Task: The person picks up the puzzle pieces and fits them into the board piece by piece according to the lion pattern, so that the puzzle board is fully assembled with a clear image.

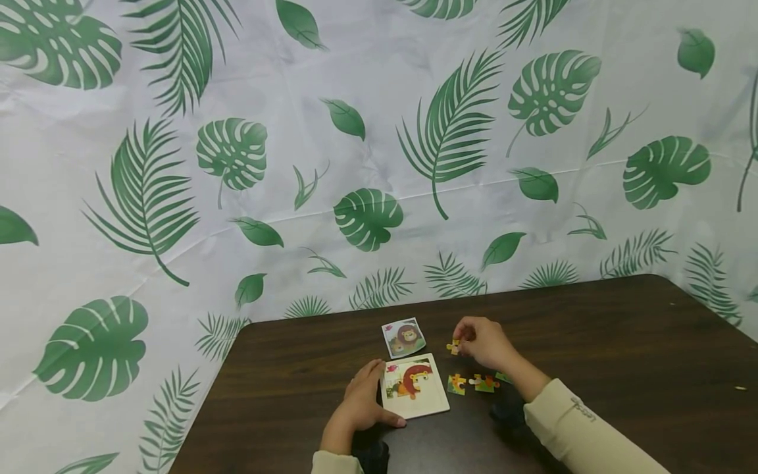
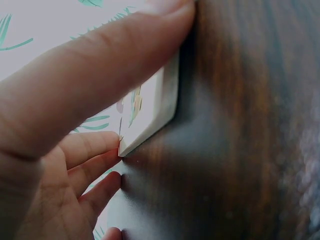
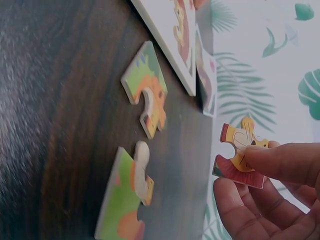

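Above the table (image 1: 592,329), the right hand (image 1: 484,343) pinches a puzzle piece (image 3: 238,169).

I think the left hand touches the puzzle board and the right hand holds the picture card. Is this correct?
Not quite. The right hand holds a puzzle piece, as the right wrist view shows; the picture card lies beyond the puzzle board, which the left hand does touch.

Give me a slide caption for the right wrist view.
A right hand pinches a puzzle piece; two loose pieces lie near the white puzzle board.
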A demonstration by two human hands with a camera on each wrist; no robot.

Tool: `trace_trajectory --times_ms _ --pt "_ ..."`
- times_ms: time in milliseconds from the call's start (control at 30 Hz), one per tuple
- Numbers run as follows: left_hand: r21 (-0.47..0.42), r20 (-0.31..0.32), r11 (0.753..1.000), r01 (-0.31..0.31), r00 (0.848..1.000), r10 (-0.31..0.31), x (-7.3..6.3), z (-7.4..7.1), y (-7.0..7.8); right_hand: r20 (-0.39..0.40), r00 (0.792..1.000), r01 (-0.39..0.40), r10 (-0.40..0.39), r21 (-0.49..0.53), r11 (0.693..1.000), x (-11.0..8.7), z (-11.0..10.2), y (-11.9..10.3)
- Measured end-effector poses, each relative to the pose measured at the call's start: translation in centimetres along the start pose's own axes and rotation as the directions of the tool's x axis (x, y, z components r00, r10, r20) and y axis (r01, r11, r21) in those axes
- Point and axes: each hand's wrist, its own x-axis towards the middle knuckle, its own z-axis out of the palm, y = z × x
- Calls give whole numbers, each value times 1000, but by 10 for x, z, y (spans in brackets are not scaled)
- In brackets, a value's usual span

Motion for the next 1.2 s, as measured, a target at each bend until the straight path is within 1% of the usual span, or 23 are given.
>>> trace_trajectory --times_ms 133,233,467,600,733,833,967,1200 --pt "4 -2 1000 -2 1000 2 0 0 -1 17 1000 -8 8 -4 1000 -1 6 -1" --pt "5 -3 1000 -1 1000 1 1 0 -1 27 1000 0 0 -7 1000 -1 10 -2" --pt "4 -4 1000 2 1000 -2 2 1 -2 41 999 -3 2 27 1000 -4 18 -9" --pt "9 -7 1000 2 1000 -2 2 1 -3 63 998 9 -12 47 999 -6 22 -13" --pt "10 -10 1000 -5 1000 5 2 1 -3 94 994 44 -50 67 997 -6 26 -15" --pt "5 -6 1000 2 1000 -2 2 0 -2 122 989 75 -84 75 994 -6 29 -15" --pt "0 1 1000 12 1000 -12 2 0 -2 160 980 105 -118 82 991 -7 32 -16" --pt "14 4 1000 9 1000 -9 2 0 -2 206 963 159 -176 101 982 -8 36 -19"
